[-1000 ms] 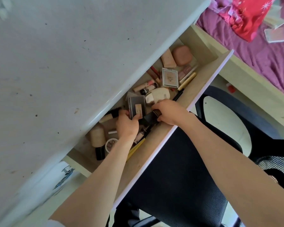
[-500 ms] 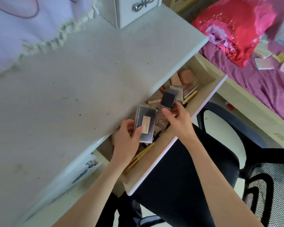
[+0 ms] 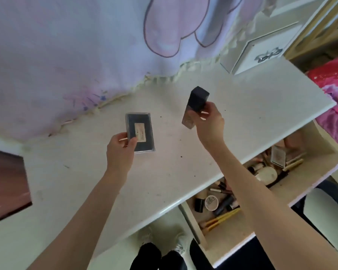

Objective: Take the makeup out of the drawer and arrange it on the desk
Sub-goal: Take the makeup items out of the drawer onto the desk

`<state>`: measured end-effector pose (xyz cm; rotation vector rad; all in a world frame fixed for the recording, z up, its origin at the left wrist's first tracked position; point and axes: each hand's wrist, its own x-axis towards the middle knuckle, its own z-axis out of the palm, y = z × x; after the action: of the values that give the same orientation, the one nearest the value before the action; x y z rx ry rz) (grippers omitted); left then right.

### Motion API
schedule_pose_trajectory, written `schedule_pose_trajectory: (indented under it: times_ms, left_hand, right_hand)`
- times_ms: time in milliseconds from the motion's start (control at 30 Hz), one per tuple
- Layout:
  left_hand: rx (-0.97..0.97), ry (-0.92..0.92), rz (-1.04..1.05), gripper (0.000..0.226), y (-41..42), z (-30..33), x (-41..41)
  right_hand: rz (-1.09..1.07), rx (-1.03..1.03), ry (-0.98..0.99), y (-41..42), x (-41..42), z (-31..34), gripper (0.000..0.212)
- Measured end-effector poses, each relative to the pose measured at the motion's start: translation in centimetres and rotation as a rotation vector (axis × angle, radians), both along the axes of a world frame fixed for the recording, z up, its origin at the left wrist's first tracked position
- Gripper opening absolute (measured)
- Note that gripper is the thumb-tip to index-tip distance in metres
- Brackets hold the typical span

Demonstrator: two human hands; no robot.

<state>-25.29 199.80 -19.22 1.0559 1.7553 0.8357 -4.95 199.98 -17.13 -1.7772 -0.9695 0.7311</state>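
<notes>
My left hand (image 3: 119,148) pinches the near corner of a flat dark palette (image 3: 140,131) with a pale label, held low over the white desk (image 3: 174,158). My right hand (image 3: 209,121) grips a square bottle (image 3: 195,108) with a black cap, tilted above the desk's middle. The open drawer (image 3: 242,236) lies at the lower right, under the desk edge. It holds several items: a round white compact (image 3: 211,203), yellow-handled brushes (image 3: 220,219), tubes and a square palette (image 3: 278,157).
A pale curtain with a pink cartoon print (image 3: 105,45) hangs along the back of the desk. A small white drawer box (image 3: 261,51) stands at the back right. A black chair (image 3: 320,201) and a purple bed (image 3: 336,98) are to the right.
Both hands rose out of the drawer with the palette and the bottle and moved over the desktop. The view swung up from the drawer to the desk.
</notes>
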Motion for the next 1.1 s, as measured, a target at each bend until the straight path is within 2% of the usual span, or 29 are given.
schedule_pose_trajectory:
  times_ms: [200, 333, 500, 633, 733, 833, 1100]
  left_hand:
    - [-0.024, 0.026, 0.114, 0.026, 4.0, -1.1, -5.6]
    - [-0.015, 0.061, 0.134, 0.024, 5.8, -1.6, -7.9]
    - [-0.026, 0.193, 0.016, 0.025, 6.6, -1.8, -9.5]
    - [0.049, 0.327, -0.024, 0.03, 6.5, -2.1, -9.5]
    - [0.084, 0.425, -0.093, 0.053, 5.8, -2.2, -8.8]
    - [0.085, 0.655, -0.215, 0.073, 5.1, -3.0, -8.5]
    - [0.15, 0.756, -0.34, 0.06, 6.6, -3.8, -10.8]
  right_hand:
    - [-0.032, -0.014, -0.03, 6.7, -4.4, -0.7, 0.017]
    - [-0.044, -0.024, -0.052, 9.1, -6.1, -1.4, 0.025]
    - [-0.044, -0.024, -0.105, 11.0, -7.2, -1.8, 0.027]
    - [-0.041, -0.042, -0.114, 11.4, -7.7, -2.2, 0.027]
    - [-0.038, -0.067, -0.107, 11.6, -7.8, -2.4, 0.025]
    - [-0.03, -0.112, -0.1, 11.9, -7.9, -2.6, 0.024]
    - [0.005, -0.209, -0.07, 10.3, -7.6, -3.6, 0.047]
